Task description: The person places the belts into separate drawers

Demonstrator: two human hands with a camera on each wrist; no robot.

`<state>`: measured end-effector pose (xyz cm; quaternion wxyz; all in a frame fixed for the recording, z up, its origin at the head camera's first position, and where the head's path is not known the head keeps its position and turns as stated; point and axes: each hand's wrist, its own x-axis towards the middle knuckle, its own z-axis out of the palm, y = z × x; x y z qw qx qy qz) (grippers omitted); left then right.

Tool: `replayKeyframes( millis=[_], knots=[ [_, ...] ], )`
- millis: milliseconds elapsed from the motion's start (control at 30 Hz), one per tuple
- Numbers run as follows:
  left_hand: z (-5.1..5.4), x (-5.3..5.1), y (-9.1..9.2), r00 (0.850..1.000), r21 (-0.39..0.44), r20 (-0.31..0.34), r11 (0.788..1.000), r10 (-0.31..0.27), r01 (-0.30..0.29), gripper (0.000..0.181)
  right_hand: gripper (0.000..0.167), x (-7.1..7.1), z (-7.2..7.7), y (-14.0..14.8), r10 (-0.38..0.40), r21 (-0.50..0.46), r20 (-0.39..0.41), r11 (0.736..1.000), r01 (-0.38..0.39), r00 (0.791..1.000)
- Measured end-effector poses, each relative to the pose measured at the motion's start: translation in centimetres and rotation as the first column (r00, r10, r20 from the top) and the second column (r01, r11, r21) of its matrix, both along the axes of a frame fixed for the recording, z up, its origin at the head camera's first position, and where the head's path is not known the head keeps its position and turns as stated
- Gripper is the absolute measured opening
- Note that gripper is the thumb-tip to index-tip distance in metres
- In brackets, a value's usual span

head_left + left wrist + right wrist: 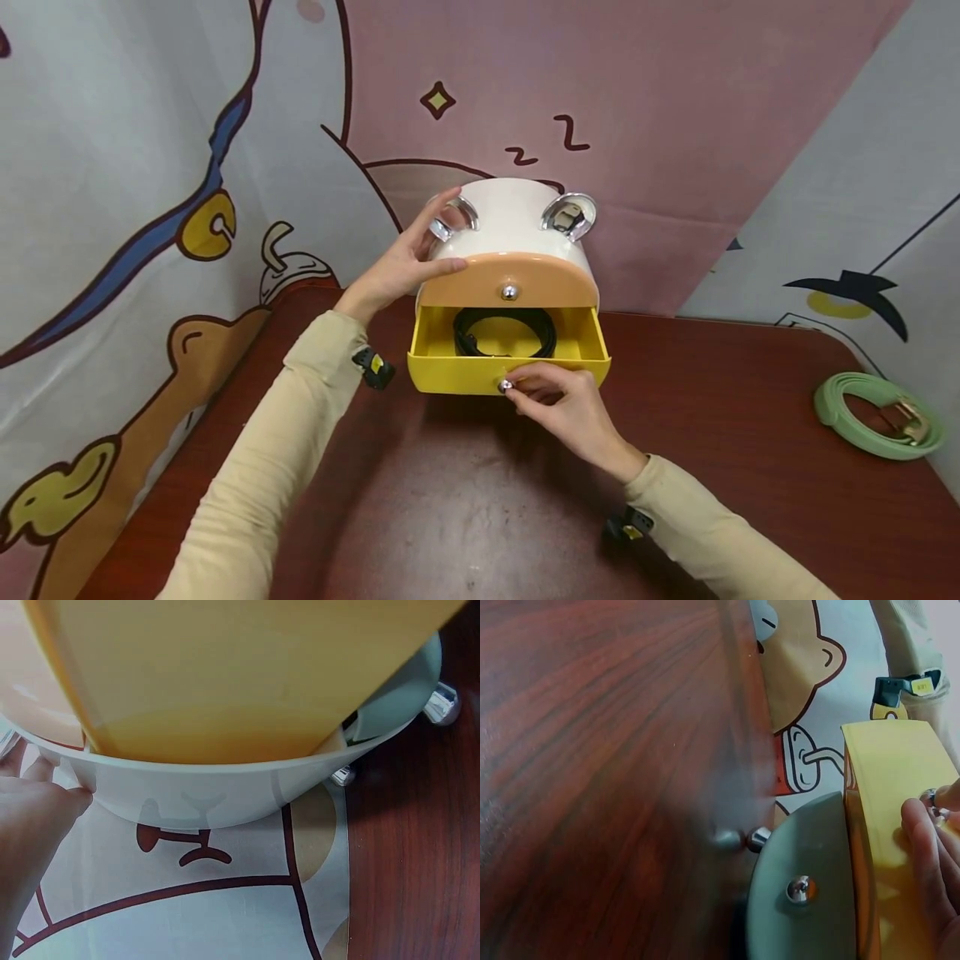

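A small drawer cabinet (512, 212) with a white body and chrome ears stands on the table. Its yellow drawer (450, 377) is pulled out, and a coiled black belt (551, 337) lies inside. My right hand (573, 412) pinches the silver knob (928, 797) on the drawer's front. On the cabinet's upper left, my left hand (397, 265) rests with thumb and index finger extended, by the left ear. Above the yellow drawer, the orange drawer (465, 283) is closed. In the right wrist view the green lower drawer (810, 847) appears closed too.
A coiled green belt (832, 408) with a gold-coloured buckle lies at the table's right. Behind the cabinet hangs a cartoon-printed cloth (637, 100), which also runs along the left side. The dark red wooden table (465, 500) extends in front.
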<state>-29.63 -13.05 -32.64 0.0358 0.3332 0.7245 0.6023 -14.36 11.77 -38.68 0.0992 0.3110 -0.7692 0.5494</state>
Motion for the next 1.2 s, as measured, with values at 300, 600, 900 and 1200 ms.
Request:
replayKeyframes(
  millis=[300,600,900,1200],
  knots=[
    [-0.1,-0.1,0.0,1.0,0.018,-0.01,1.0,-0.017,0.017,0.084,0.019,-1.0,0.1,0.2,0.017,0.0,0.034,1.0,-0.017,0.999],
    [0.0,-0.1,0.0,0.999,0.031,-0.007,0.999,-0.032,0.032,0.084,0.018,-1.9,0.6,0.4,0.029,0.019,0.109,0.999,-0.031,0.994],
    [0.0,-0.1,0.0,0.999,0.023,-0.018,0.999,-0.03,0.03,0.084,0.018,-3.0,0.3,0.5,0.032,0.017,0.12,0.999,-0.034,0.992],
    [0.0,-0.1,0.1,1.0,0.023,0.008,1.0,-0.021,0.021,0.085,0.018,-3.8,0.2,0.4,0.0,0.011,0.144,1.0,-0.001,0.99]
  ],
)
